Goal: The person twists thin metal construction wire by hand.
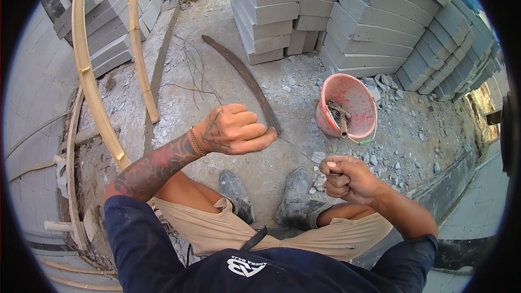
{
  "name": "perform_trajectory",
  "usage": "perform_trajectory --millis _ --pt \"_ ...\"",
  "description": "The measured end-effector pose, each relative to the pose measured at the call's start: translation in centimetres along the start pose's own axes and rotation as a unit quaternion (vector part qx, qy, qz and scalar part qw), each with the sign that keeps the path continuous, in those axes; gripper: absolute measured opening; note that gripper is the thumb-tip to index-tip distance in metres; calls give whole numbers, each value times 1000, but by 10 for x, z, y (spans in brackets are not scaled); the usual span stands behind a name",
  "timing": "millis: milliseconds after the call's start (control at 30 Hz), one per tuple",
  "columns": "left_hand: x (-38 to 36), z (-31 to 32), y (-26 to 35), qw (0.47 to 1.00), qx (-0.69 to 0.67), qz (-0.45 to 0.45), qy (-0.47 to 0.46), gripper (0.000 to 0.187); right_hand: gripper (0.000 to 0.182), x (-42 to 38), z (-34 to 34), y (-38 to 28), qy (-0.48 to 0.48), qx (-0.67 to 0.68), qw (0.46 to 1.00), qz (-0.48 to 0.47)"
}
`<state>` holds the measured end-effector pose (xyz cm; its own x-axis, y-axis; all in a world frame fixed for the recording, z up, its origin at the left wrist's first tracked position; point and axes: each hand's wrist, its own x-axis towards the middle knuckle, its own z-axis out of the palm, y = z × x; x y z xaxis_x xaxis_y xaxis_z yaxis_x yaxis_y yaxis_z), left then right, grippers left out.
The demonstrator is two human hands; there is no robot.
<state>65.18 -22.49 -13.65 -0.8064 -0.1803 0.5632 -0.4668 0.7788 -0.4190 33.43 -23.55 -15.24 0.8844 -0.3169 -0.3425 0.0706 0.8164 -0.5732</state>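
My left hand is closed in a fist in front of me, over the dusty floor. My right hand is pinched, lower and to the right. Between the two hands runs a thin wire, and both hold it. More loose thin wires lie in bent strands on the floor beyond my left hand. A dark curved strip rests on the concrete behind that hand, its near end partly hidden. Just past my right hand, a red bucket holds a tool with a tubular handle and other dark items.
Grey block stacks stand ahead, with more blocks at the right. Long bamboo strips slant along the left side. Broken rubble covers the floor around the bucket. My dusty boots are on the concrete below my hands.
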Motion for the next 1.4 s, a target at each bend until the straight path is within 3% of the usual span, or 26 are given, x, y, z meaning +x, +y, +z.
perform_trajectory --millis 67,133,167,200,267,300,333,400,433,467,533,667,733,767,800,867,933,1067,1100,1133,1167,1200,1233,1267,1367,1400 --pt "-3 4 3 1000 -13 3 0 19 23 4 -2 11 14 -8 1000 -5" --pt "-5 6 5 999 -32 14 -14 17 24 12 -11 14 40 -203 978 23" --pt "-3 6 7 999 -35 16 -16 17 24 15 -25 8 -2 -413 911 -9" --pt "1 6 11 997 -53 -1 -61 15 24 17 -22 2 -1 -410 912 -10" --pt "2 7 12 992 -66 -22 -107 12 24 19 -10 -9 183 -643 741 -67" --pt "1 9 10 983 -104 -86 -126 11 20 20 -9 -4 239 -648 696 -199" --pt "1 10 9 968 -142 -150 -142 10 20 21 -12 0 234 -651 694 -199" --pt "1 11 7 956 -180 -199 -116 9 21 25 -20 4 263 -685 576 -361" --pt "0 13 6 950 -189 -220 -118 9 24 24 -25 -1 207 -749 489 -395" --pt "-1 14 5 942 -199 -240 -121 9 24 24 -26 -4 205 -749 491 -395" --pt "-1 14 3 944 -197 -235 -124 9 24 22 -24 -10 150 -826 333 -429" --pt "2 14 4 962 -154 -188 -124 10 18 17 -29 -10 211 -802 371 -417" --pt "-2 11 1 978 -95 -148 -109 12 25 11 -8 -11 209 -665 682 -219" --pt "-5 8 1 990 -41 -101 -94 13 36 6 -11 -9 123 -486 860 -89" --pt "-10 6 3 988 -31 -111 -103 13 39 1 -18 3 14 -192 981 12" --pt "-18 9 10 999 -6 -34 -33 19 40 -1 -5 31 12 -19 999 40" --pt "-24 21 18 998 -26 -44 -36 16 39 5 -15 45 17 63 997 46" --pt "-7 33 49 942 -250 -200 -98 17 39 14 -30 45 14 43 998 44" --pt "-4 34 52 922 -289 -220 -137 18 37 15 -30 46 33 -144 988 38" --pt "-1 35 53 899 -324 -238 -174 20 37 16 -27 43 51 -328 943 30" --pt "-3 38 53 887 -344 -257 -170 22 25 12 -20 35 94 -555 826 -26" --pt "-1 39 52 888 -342 -258 -168 22 25 17 -20 32 93 -558 824 -26" --pt "1 39 52 878 -335 -271 -209 24 17 22 -21 30 195 -752 597 -202" --pt "4 39 53 865 -329 -283 -251 26 11 25 -21 29 270 -847 294 -350" --pt "12 45 45 856 -360 -322 -185 30 18 28 -21 7 216 -848 200 -441" --pt "13 47 44 855 -359 -324 -186 30 18 27 -22 5 214 -847 202 -442"
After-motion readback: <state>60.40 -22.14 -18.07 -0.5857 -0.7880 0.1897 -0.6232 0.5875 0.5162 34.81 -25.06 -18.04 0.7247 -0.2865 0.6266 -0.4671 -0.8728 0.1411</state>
